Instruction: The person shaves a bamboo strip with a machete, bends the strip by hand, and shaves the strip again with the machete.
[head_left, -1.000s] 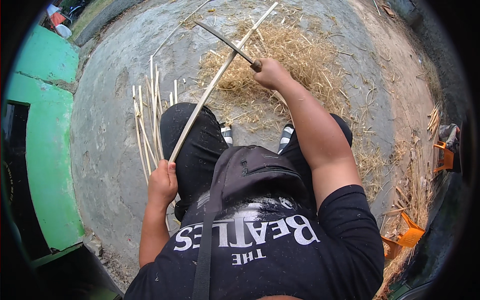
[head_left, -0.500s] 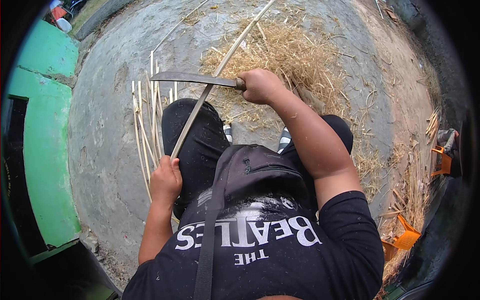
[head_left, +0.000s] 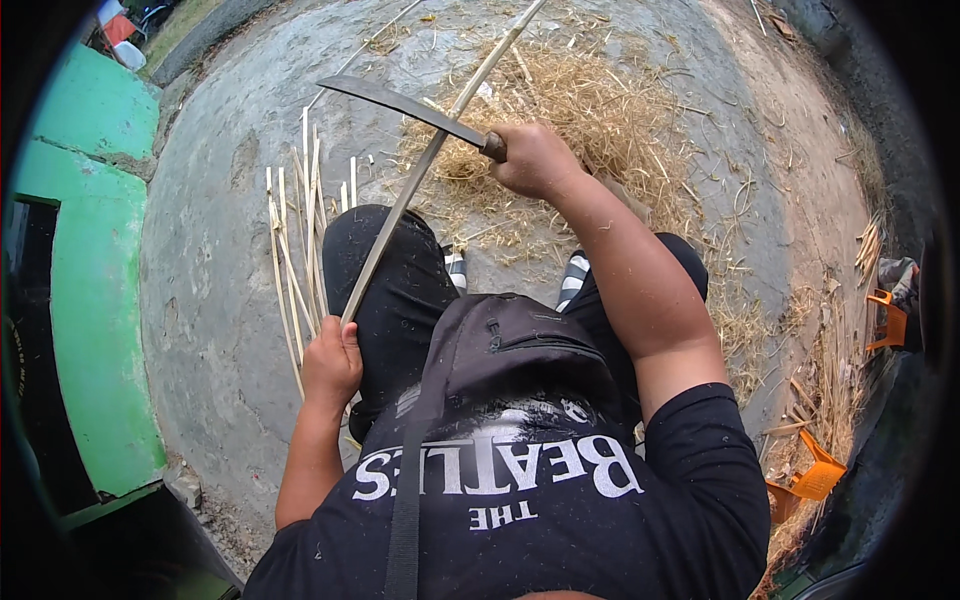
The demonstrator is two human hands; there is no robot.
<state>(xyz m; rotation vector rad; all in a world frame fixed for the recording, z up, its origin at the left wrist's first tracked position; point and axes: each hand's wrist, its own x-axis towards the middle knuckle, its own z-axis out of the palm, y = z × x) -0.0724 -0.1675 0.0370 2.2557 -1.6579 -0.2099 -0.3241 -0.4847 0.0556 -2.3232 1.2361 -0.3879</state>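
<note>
A long pale strip, looking like split bamboo, slants up from my left hand across my left knee toward the far edge of the view. The fingers of my left hand are closed round its near end. My right hand grips the wooden handle of a curved, machete-like knife. Its blade points to the far left and crosses the strip, seemingly against it. Beyond my knees lies a heap of thin tan shavings.
Several finished-looking pale strips lie left of my left leg. A green wall borders the left. Scraps and split pieces cover the ground at right, beside an orange plastic object. A dark bag rests on my lap.
My right hand has moved slightly nearer and to the right, and the blade has tilted so its tip points farther away. My left hand and the strip have hardly moved.
</note>
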